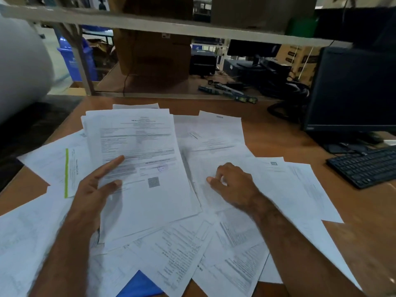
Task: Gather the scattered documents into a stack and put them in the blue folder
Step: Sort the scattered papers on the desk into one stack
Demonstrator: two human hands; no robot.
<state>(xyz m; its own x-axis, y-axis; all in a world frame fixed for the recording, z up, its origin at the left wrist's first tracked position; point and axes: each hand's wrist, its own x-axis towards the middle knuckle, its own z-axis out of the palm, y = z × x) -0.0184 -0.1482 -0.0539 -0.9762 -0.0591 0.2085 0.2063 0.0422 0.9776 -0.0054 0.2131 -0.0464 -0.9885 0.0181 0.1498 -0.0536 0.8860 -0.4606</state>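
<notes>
Left hand (94, 189) pressing half-gathered stack (139, 168), fingers (111, 166) spread wide, gripping nothing; right hand (233, 183) curling on loose sheet (214, 146), pinching nothing yet. Stack likely fanning, slipping; blue folder (139, 284) lying buried near table (278, 129) edge.

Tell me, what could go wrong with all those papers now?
The blue folder is mostly buried under papers, so pulling it out could scatter them again. The sheet lying by the keyboard is easy to miss. The left hand rests on a small stack whose edges are uneven, so sheets might slip out when lifted.
</notes>
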